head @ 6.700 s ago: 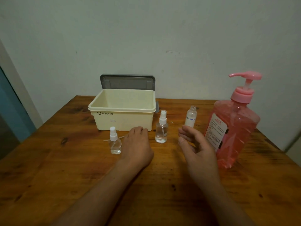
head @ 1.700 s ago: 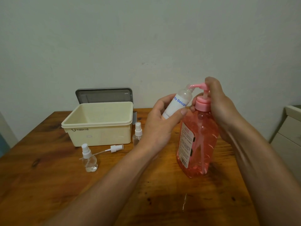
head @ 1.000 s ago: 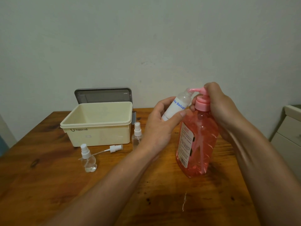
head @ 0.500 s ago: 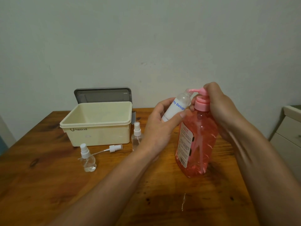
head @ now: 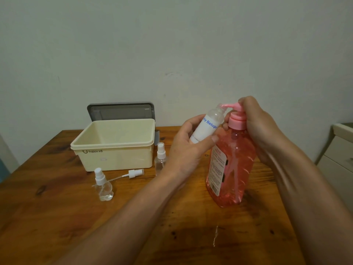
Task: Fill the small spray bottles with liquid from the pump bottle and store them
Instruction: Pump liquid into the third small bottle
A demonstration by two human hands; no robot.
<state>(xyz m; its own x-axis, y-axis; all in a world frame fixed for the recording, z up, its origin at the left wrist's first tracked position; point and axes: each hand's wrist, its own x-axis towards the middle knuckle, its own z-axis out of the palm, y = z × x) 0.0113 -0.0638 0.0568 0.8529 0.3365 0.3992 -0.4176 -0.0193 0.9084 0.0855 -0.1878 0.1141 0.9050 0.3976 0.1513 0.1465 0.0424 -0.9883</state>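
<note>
Standing under both hands, the table (head: 57,217) carries a cream box (head: 114,145) well left of the left hand, a grey lid (head: 120,111) upright behind it. The pink pump bottle (head: 232,169) stands beneath the right hand (head: 256,125), which is curled over the pump head. The left hand (head: 188,148) is wrapped around a tilted white bottle (head: 209,126), its open neck touching the pump spout. Left of that hand: a capped clear bottle (head: 160,159) just beside it, a rounder capped bottle (head: 103,185) farther off, a loose sprayer (head: 133,174) lying between
</note>
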